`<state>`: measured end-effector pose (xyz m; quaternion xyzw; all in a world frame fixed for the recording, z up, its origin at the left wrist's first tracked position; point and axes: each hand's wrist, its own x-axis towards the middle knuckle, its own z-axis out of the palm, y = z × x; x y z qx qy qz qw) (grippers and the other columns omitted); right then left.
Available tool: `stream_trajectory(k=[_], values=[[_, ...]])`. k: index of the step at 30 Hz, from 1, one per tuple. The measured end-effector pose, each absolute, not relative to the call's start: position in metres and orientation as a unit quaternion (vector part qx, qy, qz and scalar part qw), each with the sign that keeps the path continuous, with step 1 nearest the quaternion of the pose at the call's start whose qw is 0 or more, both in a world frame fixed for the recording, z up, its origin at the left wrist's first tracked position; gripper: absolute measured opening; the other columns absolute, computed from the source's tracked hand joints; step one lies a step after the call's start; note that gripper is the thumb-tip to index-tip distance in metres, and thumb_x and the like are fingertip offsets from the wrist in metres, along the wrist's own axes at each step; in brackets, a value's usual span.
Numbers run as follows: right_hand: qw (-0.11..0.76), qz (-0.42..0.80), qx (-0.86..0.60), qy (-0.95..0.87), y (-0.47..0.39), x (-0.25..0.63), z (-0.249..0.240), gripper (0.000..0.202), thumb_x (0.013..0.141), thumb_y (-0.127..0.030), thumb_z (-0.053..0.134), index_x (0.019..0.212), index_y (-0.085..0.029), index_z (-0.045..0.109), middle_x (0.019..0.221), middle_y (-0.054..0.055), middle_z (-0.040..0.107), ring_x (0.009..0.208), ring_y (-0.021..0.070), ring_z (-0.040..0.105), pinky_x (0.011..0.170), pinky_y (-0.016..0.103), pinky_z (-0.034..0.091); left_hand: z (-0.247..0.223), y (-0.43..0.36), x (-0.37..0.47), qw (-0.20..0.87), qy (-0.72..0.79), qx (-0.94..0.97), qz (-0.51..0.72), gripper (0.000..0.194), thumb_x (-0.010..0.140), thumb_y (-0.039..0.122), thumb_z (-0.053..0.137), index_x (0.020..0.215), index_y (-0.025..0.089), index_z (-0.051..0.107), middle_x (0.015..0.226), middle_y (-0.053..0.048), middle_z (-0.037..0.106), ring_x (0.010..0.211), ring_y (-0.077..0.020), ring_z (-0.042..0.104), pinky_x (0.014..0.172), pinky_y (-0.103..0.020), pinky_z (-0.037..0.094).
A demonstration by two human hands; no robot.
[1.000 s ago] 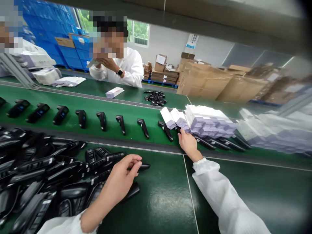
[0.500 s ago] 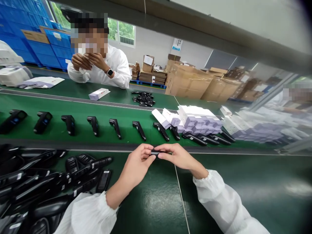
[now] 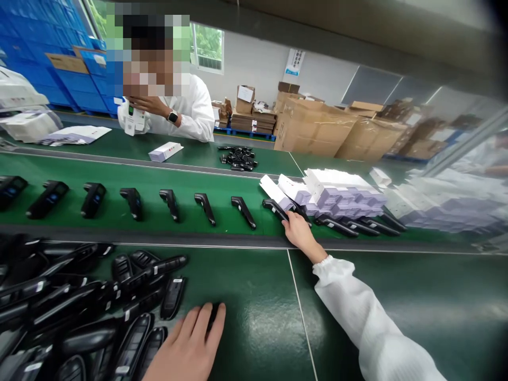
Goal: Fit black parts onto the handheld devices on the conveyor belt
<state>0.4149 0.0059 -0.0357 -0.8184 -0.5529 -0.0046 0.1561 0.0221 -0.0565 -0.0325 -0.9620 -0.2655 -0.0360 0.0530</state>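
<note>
My right hand [image 3: 298,231] reaches onto the green belt, its fingers closed on the lower end of a black handheld device [image 3: 273,207]. Low in the view, my left hand [image 3: 194,338] rests on the near green table with a small black part [image 3: 213,316] under its fingers, mostly hidden. Left of that hand lies a heap of long black casings [image 3: 79,296], with one flat black cover [image 3: 173,297] at its edge. Further black devices [image 3: 243,211] stand in a row along the belt.
White boxes [image 3: 345,193] are piled on the belt at right. Across it, a person in white [image 3: 194,111] holds a white object near small black parts [image 3: 238,157] and a single white box [image 3: 164,152]. A grey shelf edge [image 3: 317,55] crosses overhead.
My hands have separated: the right moved forward to a device on the belt, the left came down to the table. Belt devices appear further right; the person opposite has lowered the white object.
</note>
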Motion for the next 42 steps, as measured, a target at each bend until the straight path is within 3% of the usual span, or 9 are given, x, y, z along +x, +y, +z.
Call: stream_trajectory(k=[4, 8, 14, 18, 23, 26, 29, 37, 42], values=[[0.121, -0.054, -0.831, -0.540, 0.005, 0.409, -0.028, 0.040, 0.099, -0.026, 0.047, 0.133, -0.007, 0.054, 0.113, 0.020, 0.064, 0.110, 0.0312, 0.060, 0.096, 0.040, 0.046, -0.013, -0.037, 0.053, -0.013, -0.300, -0.954, -0.019, 0.067, 0.077, -0.005, 0.036, 0.138, 0.018, 0.056, 0.117, -0.014, 0.066, 0.105, -0.0289, 0.065, 0.088, -0.043, 0.058], [0.246, -0.074, -0.778, -0.573, -0.022, 0.383, -0.008, 0.044, 0.100, -0.035, 0.046, 0.134, -0.010, 0.055, 0.126, 0.022, 0.059, 0.116, 0.0340, 0.055, 0.102, 0.049, 0.042, -0.003, -0.026, 0.058, -0.116, -0.286, -0.950, -0.054, 0.057, 0.083, 0.002, 0.036, 0.133, 0.017, 0.058, 0.109, -0.013, 0.063, 0.094, -0.0236, 0.064, 0.082, -0.036, 0.057], [0.409, 0.355, -0.576, -0.613, -0.070, 0.305, 0.012, 0.040, 0.090, -0.042, 0.067, 0.127, -0.028, 0.063, 0.118, 0.006, 0.067, 0.105, 0.0217, 0.064, 0.086, 0.034, 0.054, 0.021, -0.008, 0.073, -0.387, -0.371, -0.837, -0.110, 0.019, 0.091, 0.027, 0.046, 0.099, 0.023, 0.063, 0.090, -0.003, 0.065, 0.079, -0.0183, 0.064, 0.072, -0.029, 0.053], [0.473, 0.499, -0.513, -0.513, -0.066, 0.276, 0.010, 0.035, 0.084, -0.042, 0.073, 0.112, -0.022, 0.066, 0.104, 0.005, 0.072, 0.097, 0.0204, 0.067, 0.088, 0.035, 0.053, 0.030, 0.004, 0.093, -0.536, -0.365, -0.743, -0.168, 0.031, 0.096, 0.045, 0.040, 0.101, 0.023, 0.062, 0.089, -0.002, 0.069, 0.086, -0.0183, 0.067, 0.077, -0.028, 0.054], [0.474, 0.312, -0.633, -0.527, -0.032, 0.325, 0.007, 0.023, 0.085, -0.040, 0.067, 0.100, -0.021, 0.066, 0.088, 0.002, 0.069, 0.080, 0.0181, 0.065, 0.074, 0.032, 0.052, 0.025, 0.004, 0.056, -0.184, -0.429, -0.868, -0.172, 0.060, 0.093, 0.053, 0.040, 0.140, 0.016, 0.048, 0.127, -0.017, 0.061, 0.110, -0.0345, 0.061, 0.087, -0.048, 0.053], [0.402, 0.127, -0.723, -0.548, -0.012, 0.368, -0.005, 0.017, 0.088, -0.030, 0.058, 0.100, -0.020, 0.064, 0.097, 0.006, 0.068, 0.089, 0.0216, 0.065, 0.082, 0.036, 0.052, 0.014, -0.003, 0.020, 0.030, -0.442, -0.893, -0.077, 0.055, 0.094, 0.041, 0.033, 0.128, 0.008, 0.061, 0.107, -0.022, 0.065, 0.100, -0.0423, 0.062, 0.079, -0.058, 0.051], [0.293, 0.045, -0.760, -0.579, 0.002, 0.387, -0.022, 0.029, 0.090, -0.019, 0.052, 0.117, -0.015, 0.061, 0.108, 0.012, 0.067, 0.100, 0.0246, 0.063, 0.090, 0.039, 0.050, 0.005, -0.010, 0.007, 0.031, -0.424, -0.905, -0.012, 0.045, 0.092, 0.024, 0.031, 0.114, 0.011, 0.069, 0.095, -0.018, 0.068, 0.090, -0.0371, 0.066, 0.076, -0.052, 0.052], [0.145, -0.053, -0.798, -0.582, 0.016, 0.391, -0.025, 0.040, 0.098, -0.027, 0.049, 0.132, -0.008, 0.057, 0.113, 0.019, 0.061, 0.106, 0.0301, 0.059, 0.097, 0.042, 0.046, 0.024, 0.017, 0.055, -0.473, -0.442, -0.741, -0.177, 0.020, 0.088, 0.041, 0.051, 0.092, 0.022, 0.059, 0.091, -0.004, 0.069, 0.085, -0.0210, 0.069, 0.075, -0.031, 0.056], [0.356, 0.086, -0.703, -0.609, -0.013, 0.342, 0.003, 0.044, 0.097, -0.042, 0.053, 0.134, -0.018, 0.057, 0.132, 0.016, 0.056, 0.117, 0.0287, 0.056, 0.100, 0.043, 0.047, 0.035, 0.017, 0.092, -0.626, -0.410, -0.607, -0.266, 0.025, 0.081, 0.041, 0.064, 0.093, 0.019, 0.060, 0.093, -0.005, 0.070, 0.091, -0.0201, 0.069, 0.085, -0.033, 0.056]])
